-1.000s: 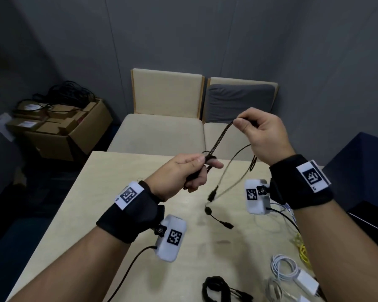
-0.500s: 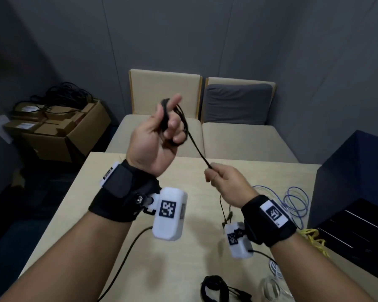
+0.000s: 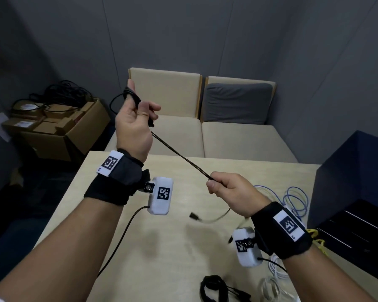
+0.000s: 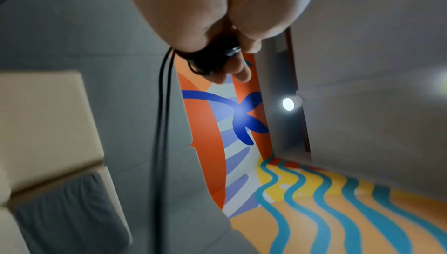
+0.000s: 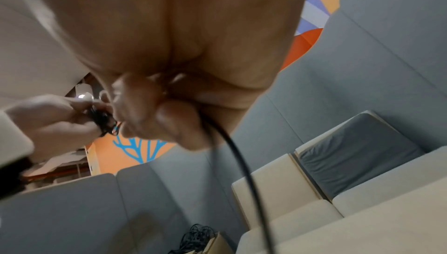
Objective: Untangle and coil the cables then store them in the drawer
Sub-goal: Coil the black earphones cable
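**A:** Foreground: the pale table. At its near edge we mark a wound black lead and loose white cables. Which step is shown?

**B:** Coiling, we judge. Just above the table, the right hand pinches a doubled run of the black cable between thumb and curled fingers. A blurred plug end hangs below it, over the table.

**A:** And beyond?

**B:** The doubled run rises taut to the left hand, which is raised higher and farther off. Its fingers curl round the loops wound on them. To the right, blue cables lie beside a dark cabinet; we cannot tell whether its drawer stands open. Farthest is the beige sofa.

**A:** The next move?

**B:** In our reading, it calls for another turn laid round the left fingers. The right hand feeds slack evenly, so the hanging tail does not snag. The white and blue cables are not yet coiled, and we see none stored.
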